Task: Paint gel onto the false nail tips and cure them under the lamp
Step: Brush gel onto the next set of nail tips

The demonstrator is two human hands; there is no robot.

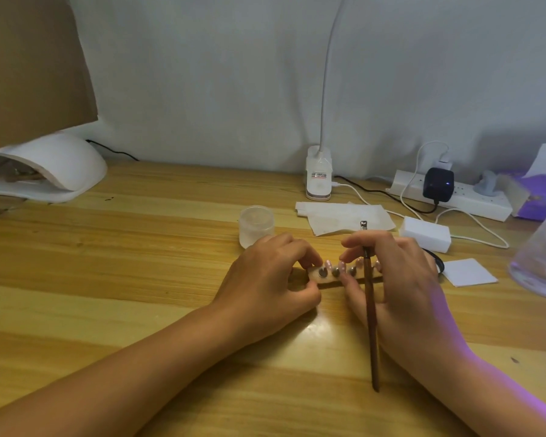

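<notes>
A pale holder strip (328, 276) with several pinkish false nail tips (341, 265) on round mounts lies on the wooden table in the middle. My left hand (271, 279) pinches the strip's left end between thumb and fingers. My right hand (401, 275) holds the strip's right part and also grips a long brown brush (370, 310), whose metal tip points away from me and whose handle runs back toward me. The white dome-shaped curing lamp (54, 167) stands at the far left, well away from both hands.
A small frosted jar (256, 224) stands just behind my left hand. Tissue sheets (344, 217), a white block (425, 237), a paper square (468, 272), a desk lamp base (319, 175), a power strip (454, 197) with cables and a clear container (539, 257) fill the right side. A cardboard box (29, 58) looms at left.
</notes>
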